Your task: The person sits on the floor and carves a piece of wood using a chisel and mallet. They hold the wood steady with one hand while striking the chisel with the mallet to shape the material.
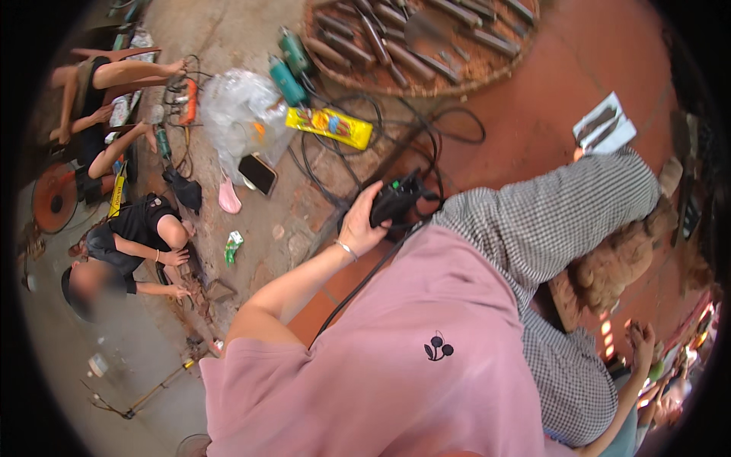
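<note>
My left hand point(361, 231), a bangle on its wrist, is curled against a black box-shaped device point(398, 199) with a small green light, beside my knee. Its thumb and fingers grip the near side of the device, from which a black cable runs back along my body. Past my right leg in checked trousers, my right hand point(641, 344) shows small at the lower right. Its fingers are bent together near a small dark spot, and what they hold is too small to make out. A brown carved wooden piece point(620, 266) lies beyond my legs.
A round woven tray point(426, 93) holds several wooden-handled tools. Near it are green power tools point(285, 80), a yellow packet point(329, 127), a plastic bag point(240, 114), a phone point(257, 174) and tangled black cables point(449, 126). People sit at left; one person point(137, 247) wears black.
</note>
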Demonstrator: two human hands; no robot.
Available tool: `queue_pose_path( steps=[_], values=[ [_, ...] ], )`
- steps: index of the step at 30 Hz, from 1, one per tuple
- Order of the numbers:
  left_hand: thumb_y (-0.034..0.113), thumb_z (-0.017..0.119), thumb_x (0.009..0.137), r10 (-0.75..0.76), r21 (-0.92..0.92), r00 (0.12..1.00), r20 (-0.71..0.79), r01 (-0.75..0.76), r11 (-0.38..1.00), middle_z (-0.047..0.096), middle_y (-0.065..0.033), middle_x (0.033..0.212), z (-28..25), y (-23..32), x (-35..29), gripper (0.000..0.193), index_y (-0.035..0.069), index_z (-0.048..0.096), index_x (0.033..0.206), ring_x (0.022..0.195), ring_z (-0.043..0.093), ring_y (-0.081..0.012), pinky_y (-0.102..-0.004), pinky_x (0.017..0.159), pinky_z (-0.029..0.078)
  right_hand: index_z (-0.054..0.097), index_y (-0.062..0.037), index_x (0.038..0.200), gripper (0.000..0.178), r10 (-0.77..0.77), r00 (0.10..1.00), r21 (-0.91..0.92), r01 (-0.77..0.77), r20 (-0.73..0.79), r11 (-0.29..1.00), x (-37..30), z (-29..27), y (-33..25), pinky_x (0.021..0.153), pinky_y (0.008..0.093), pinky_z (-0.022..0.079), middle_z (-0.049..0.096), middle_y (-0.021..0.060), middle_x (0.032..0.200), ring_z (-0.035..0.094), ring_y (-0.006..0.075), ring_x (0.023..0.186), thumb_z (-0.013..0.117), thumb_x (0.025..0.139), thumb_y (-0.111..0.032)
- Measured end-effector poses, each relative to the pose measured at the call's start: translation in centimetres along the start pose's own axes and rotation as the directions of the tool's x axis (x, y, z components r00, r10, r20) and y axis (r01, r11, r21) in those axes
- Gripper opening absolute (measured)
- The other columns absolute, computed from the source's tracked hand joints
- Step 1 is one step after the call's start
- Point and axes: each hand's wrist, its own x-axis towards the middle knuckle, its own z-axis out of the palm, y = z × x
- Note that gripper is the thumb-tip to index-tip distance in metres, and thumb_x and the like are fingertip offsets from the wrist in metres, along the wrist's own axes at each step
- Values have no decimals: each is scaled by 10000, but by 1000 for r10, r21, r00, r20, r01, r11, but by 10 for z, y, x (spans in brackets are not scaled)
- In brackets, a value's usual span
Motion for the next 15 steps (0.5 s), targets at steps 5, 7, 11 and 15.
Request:
queue_pose_path(
  steps=[5, 7, 11, 15],
  values=[
    [2, 598, 669, 221, 101, 941, 258, -254, 962, 335, -243, 1492, -55, 8, 15, 840, 15, 317, 1460, 1398, 337, -381, -416, 1155, 294, 516, -88, 854, 118, -166, 985, -17, 165, -49, 986, -14, 23, -37, 673, 204, 466, 596, -2, 855, 563, 71, 763, 614, 852, -21],
    [-55, 530, 631, 360, 172, 875, 323, -428, 887, 372, -250, 1461, -90, 13, 43, 786, 11, 407, 1406, 1371, 367, -397, -431, 1141, 321, 516, -85, 846, 113, -303, 952, -70, 300, -46, 951, 1, 15, -41, 667, 207, 458, 582, -6, 834, 544, 64, 750, 622, 851, -45],
    [-68, 548, 745, 699, 300, 710, 85, -688, 661, 519, -216, 1328, -99, 98, 151, 474, 28, 575, 1208, 1256, 489, -408, -444, 1051, 413, 527, -85, 812, 138, -465, 881, -229, 437, -83, 870, -7, 27, -61, 608, 211, 400, 493, -50, 749, 469, 45, 703, 653, 863, -110],
    [-28, 563, 821, 851, 71, 525, 9, -849, 523, 553, -182, 1321, -5, 229, 219, 373, 33, 610, 1186, 1205, 536, -366, -411, 1003, 443, 505, -91, 783, 167, -584, 810, -243, 556, -56, 795, -11, 33, -73, 596, 235, 356, 450, -58, 717, 418, 50, 679, 624, 890, -137]
  ],
)
